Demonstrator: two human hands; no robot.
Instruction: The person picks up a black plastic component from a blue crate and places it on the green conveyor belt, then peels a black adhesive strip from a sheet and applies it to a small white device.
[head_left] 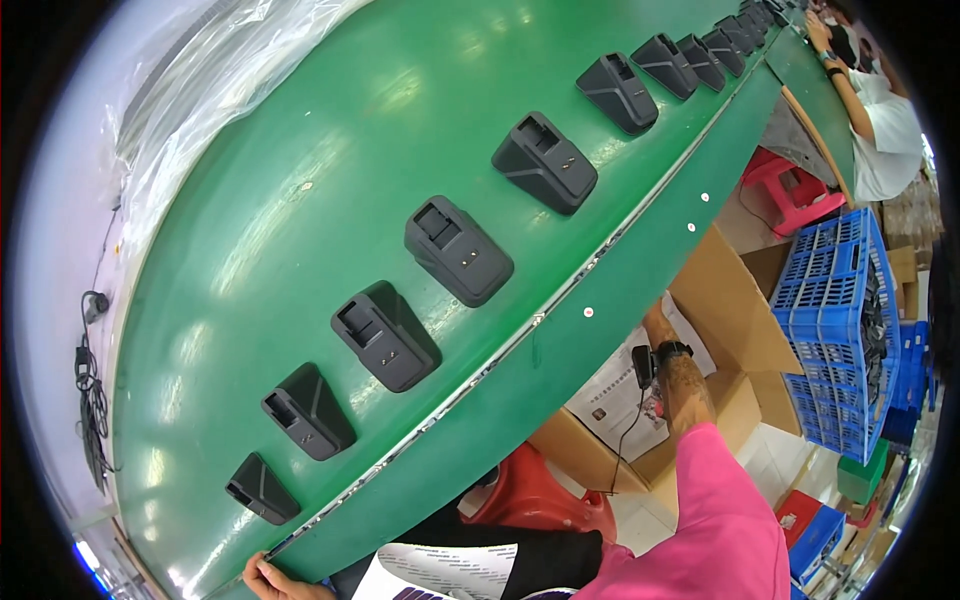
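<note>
Right hand point(656, 322): down inside the open cardboard box point(735, 300), right of the table; fingers hidden, can't tell if they're spread or pinching anything. Black wristband point(673, 350) on that arm, small black box point(643, 367) with a thin cable just beside it. White printed sheet point(605, 395) in the box, by the forearm

Left hand point(280, 583): at the near left edge of the green table point(220, 310), fingers bent and close together; can't tell if it grips anything beyond the edge. Nearest black dock point(263, 488) stands near it, apart from the fingers

More black docks point(459, 250) run in a row from near left to far right (far ones too bunched to count). Red stool point(540, 495) near, left of the box; blue crates point(825, 320) to its right. Clear plastic sheeting point(200, 140) far left, co-worker in a white top point(885, 135) far right, one hand at the table
</note>
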